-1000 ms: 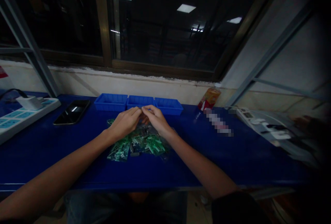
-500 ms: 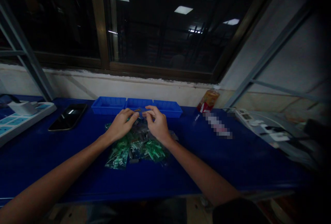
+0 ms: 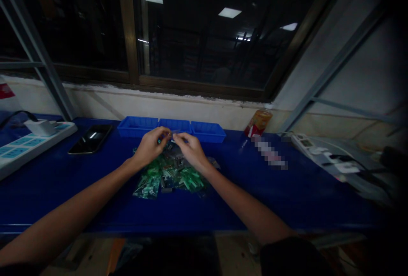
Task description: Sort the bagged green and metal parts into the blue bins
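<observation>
My left hand (image 3: pixel 152 146) is closed in a pinch, with small teal and golden specks showing at its fingers. My right hand (image 3: pixel 190 148) is also closed, its thumb and fingertips pinched close to the left ones. A small pale, see-through piece (image 3: pixel 176 131) shows between the two hands; what each hand grips is too small and dark to name. Below them on the blue table (image 3: pixel 191 216) lies a pile of clear plastic bags with green pieces (image 3: pixel 191 179), among several small grey metal-looking parts (image 3: pixel 166 184).
Three joined blue trays (image 3: pixel 138 127) stand behind my hands, against the wall. A phone (image 3: pixel 91 139) and a white power strip (image 3: pixel 35 144) lie at left. At right are a bottle with amber contents (image 3: pixel 259 122) and another power strip with plugs (image 3: pixel 338 163).
My fingertips have drawn closer together, and the dark, thin thing at the left fingertips no longer shows plainly. The view has shifted slightly.
</observation>
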### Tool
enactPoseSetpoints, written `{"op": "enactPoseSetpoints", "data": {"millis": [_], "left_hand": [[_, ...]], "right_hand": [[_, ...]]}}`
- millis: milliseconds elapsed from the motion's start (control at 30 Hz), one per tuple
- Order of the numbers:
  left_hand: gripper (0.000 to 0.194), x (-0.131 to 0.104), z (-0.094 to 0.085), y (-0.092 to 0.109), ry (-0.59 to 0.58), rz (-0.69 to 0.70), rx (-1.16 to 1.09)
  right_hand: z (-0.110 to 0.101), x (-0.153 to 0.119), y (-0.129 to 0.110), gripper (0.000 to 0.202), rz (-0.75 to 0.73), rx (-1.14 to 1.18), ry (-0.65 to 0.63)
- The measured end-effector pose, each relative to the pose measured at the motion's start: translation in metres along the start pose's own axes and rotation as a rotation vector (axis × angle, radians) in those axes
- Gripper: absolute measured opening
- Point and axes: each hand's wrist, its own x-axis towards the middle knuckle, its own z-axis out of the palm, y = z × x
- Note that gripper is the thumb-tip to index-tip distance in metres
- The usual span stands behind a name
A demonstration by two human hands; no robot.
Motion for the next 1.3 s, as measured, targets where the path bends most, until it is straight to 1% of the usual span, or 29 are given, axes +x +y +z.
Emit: {"op": "enactPoseSetpoints", "data": {"millis": [67,100,133,233,300,367,400,467,533,567,633,700,800,867,933,967,1000,1067,1100,1133,1200,1267,1300], "left_hand": [[0.017,-0.002,-0.001,-0.001,-0.045,0.180,0.160],[0.018,-0.003,-0.001,-0.001,-0.061,0.245,0.205],[0.019,-0.004,-0.001,-0.001,-0.064,0.288,0.230],[0.021,-0.004,0.000,0.002,-0.059,0.319,0.257],[0.021,-0.003,0.001,0.005,-0.070,0.281,0.232],[0.025,-0.002,0.001,0.008,-0.085,0.156,0.151],[0.030,-0.001,0.001,0.010,-0.088,0.053,0.077],[0.044,0.001,0.000,0.012,-0.100,-0.199,-0.147],[0.055,0.002,0.000,0.012,-0.120,-0.413,-0.415],[0.055,0.003,0.000,0.011,-0.132,-0.477,-0.526],[0.044,0.003,0.002,0.009,-0.126,-0.521,-0.660],[0.034,0.002,0.005,0.007,-0.075,-0.512,-0.717],[0.029,0.002,0.007,0.006,0.025,-0.481,-0.744],[0.028,0.002,0.006,0.007,0.098,-0.404,-0.644],[0.026,0.002,0.005,0.009,0.153,-0.281,-0.470],[0.024,0.001,0.004,0.011,0.159,-0.217,-0.390],[0.022,0.000,0.003,0.013,0.149,-0.158,-0.322],[0.018,-0.003,0.002,0.018,0.113,-0.065,-0.215],[0.016,-0.005,0.003,0.020,0.101,-0.024,-0.167],[0.015,-0.006,0.003,0.022,0.090,0.015,-0.116],[0.014,-0.008,0.004,0.025,0.056,0.088,-0.036],[0.015,-0.007,0.004,0.027,0.010,0.118,-0.015],[0.017,-0.006,0.004,0.027,0.001,0.091,-0.029]], "right_hand": [[0.001,0.001,-0.002,0.039,0.198,0.156,-0.006],[0.001,0.001,-0.002,0.038,0.248,0.207,-0.010],[0.001,0.001,-0.001,0.034,0.265,0.237,-0.010],[-0.001,0.001,0.005,0.022,0.199,0.219,0.031],[-0.003,0.002,0.008,0.021,0.114,0.105,0.104],[-0.006,0.002,0.010,0.022,0.020,-0.063,0.170],[-0.008,0.001,0.011,0.022,-0.027,-0.141,0.194],[-0.009,-0.002,0.010,0.023,-0.118,-0.243,0.204],[-0.008,-0.006,0.008,0.022,-0.203,-0.269,0.170],[-0.006,-0.008,0.007,0.021,-0.246,-0.267,0.145],[-0.003,-0.012,0.004,0.021,-0.325,-0.264,0.093],[0.000,-0.014,0.002,0.023,-0.372,-0.263,0.055],[0.001,-0.014,0.001,0.029,-0.362,-0.248,0.034],[0.000,-0.012,0.001,0.029,-0.309,-0.205,0.020],[-0.001,-0.009,0.002,0.021,-0.215,-0.102,-0.011],[-0.001,-0.007,0.003,0.016,-0.140,-0.021,-0.030],[-0.001,-0.006,0.003,0.018,-0.049,0.075,-0.044],[0.000,-0.004,0.004,0.031,0.146,0.257,-0.036],[0.001,-0.003,0.005,0.034,0.220,0.318,-0.019],[0.001,-0.003,0.005,0.034,0.264,0.349,0.002],[0.002,-0.003,0.006,0.029,0.254,0.324,0.055],[0.002,-0.003,0.007,0.025,0.158,0.216,0.122],[0.001,-0.003,0.006,0.025,0.094,0.138,0.163]]}}
